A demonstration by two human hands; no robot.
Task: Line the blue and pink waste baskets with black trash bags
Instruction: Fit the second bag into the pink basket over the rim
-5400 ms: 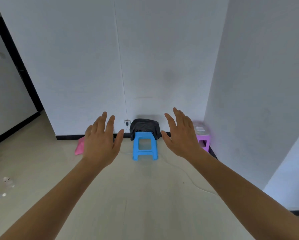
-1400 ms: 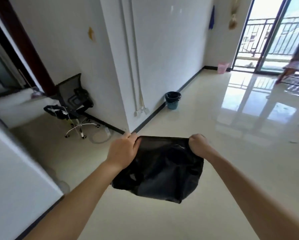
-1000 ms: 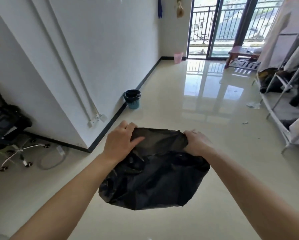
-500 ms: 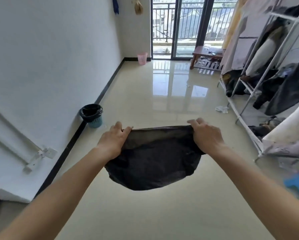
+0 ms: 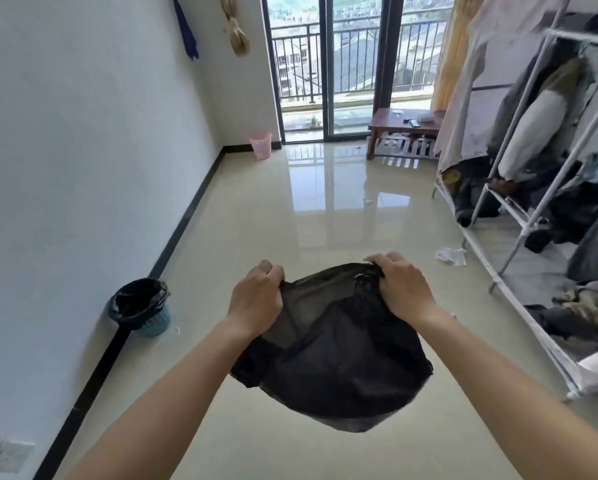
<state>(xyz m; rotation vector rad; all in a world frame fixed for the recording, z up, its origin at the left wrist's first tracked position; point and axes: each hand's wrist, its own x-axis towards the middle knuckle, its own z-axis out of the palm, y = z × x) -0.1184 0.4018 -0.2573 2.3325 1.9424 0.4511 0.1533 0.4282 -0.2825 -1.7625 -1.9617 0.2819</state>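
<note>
1. A black bag (image 5: 332, 358) is held in the air over the floor (image 5: 290, 220), near centre, by both hands.
2. Left hand (image 5: 256, 299): fingers curled shut, clamped on the bag's top edge at its left corner; knuckles face up.
3. Right hand (image 5: 403, 289): fingers curled shut, clamped on the top edge at the right corner, plastic bunched under them.
4. The top edge is stretched between the two hands; the rest of the bag hangs below, loose and crumpled. Whether the mouth is opened cannot be told.
5. A blue basket (image 5: 141, 310) is seen at left, against the wall, on the floor; a black liner is folded over its rim.
6. A pink basket (image 5: 260, 145) is seen far, in the left corner beside the balcony door (image 5: 328, 64); no liner shows on it.
7. A clothes rack (image 5: 533, 168) is placed along the right side, a low wooden table (image 5: 403, 124) at the far right by the door.
8. Crumpled paper (image 5: 451, 256) lies on the floor just beside the rack.
</note>
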